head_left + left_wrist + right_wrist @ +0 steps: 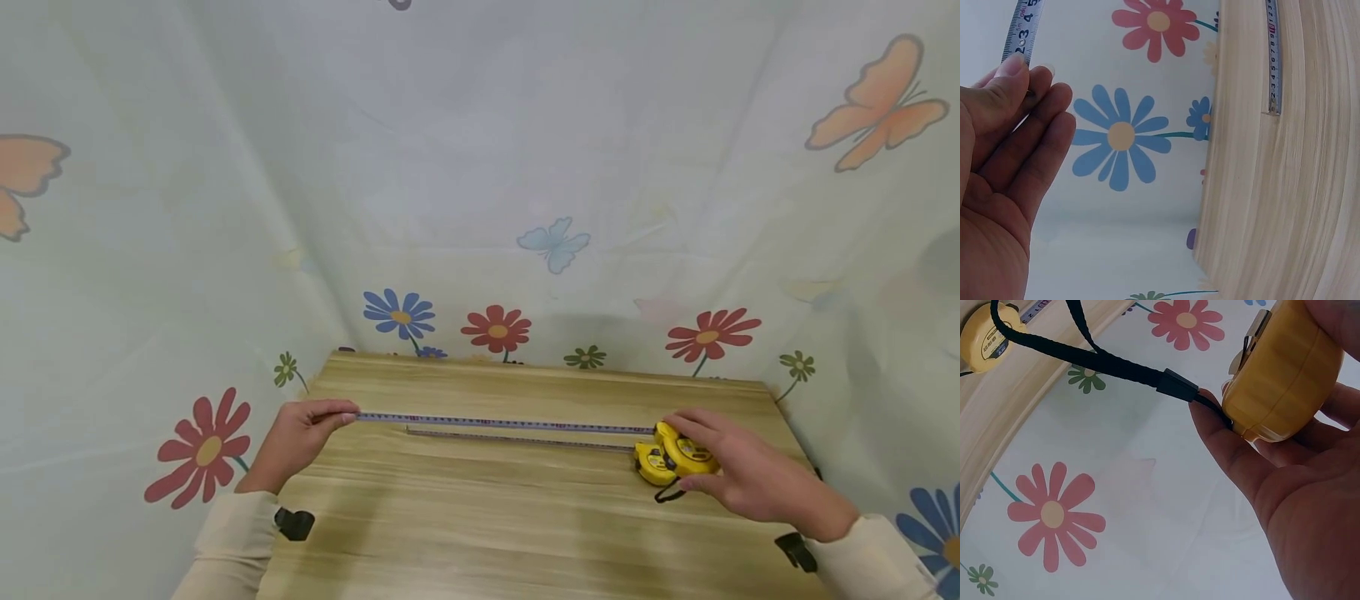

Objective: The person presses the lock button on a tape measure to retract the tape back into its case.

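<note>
My right hand [757,477] holds a yellow tape measure [692,454] by its case, and a black wrist strap [1110,365] hangs from it. The blade [502,423] runs out to the left, stretched straight above the table. Its end is pinched between the thumb and fingers of my left hand [294,440], near the low numbers in the left wrist view. A second yellow tape measure [651,467] lies on the table, partly overlapped by the held one in the head view. Its own shorter blade [517,441] extends left along the wood.
The wood-patterned tabletop [480,517] has a back edge close to a pale curtain [480,183] printed with flowers and butterflies. The curtain also rises at the left and right sides. Black straps [295,523] show at both wrists.
</note>
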A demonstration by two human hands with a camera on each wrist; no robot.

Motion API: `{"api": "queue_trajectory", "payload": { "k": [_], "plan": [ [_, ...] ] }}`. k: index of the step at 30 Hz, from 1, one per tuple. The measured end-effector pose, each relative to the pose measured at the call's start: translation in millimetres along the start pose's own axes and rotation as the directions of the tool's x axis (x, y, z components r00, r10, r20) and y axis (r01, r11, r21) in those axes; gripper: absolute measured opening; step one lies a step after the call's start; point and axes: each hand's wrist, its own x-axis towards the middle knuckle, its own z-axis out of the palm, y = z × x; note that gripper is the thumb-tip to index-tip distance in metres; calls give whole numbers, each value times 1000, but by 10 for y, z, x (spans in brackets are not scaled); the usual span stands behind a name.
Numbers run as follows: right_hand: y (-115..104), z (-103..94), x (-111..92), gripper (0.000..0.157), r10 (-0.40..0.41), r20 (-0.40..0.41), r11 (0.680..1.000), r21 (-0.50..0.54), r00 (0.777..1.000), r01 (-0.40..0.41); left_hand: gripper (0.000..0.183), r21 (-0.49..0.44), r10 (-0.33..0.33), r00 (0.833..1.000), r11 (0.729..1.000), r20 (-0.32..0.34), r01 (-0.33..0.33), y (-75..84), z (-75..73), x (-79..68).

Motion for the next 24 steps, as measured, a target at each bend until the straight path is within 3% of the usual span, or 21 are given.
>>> {"api": "queue_trajectory", "payload": {
  "k": [13,24],
  "plan": [
    [17,18,4,73,-19,-13,1000,-16,1000,19,16,-17,-30,999,999,21,30,49,22,15],
    [15,39,28,71,-22,-1,1000,-3,1000,22,16,-24,-13,1000,1000,17,14,41,44,15]
  ]
}}
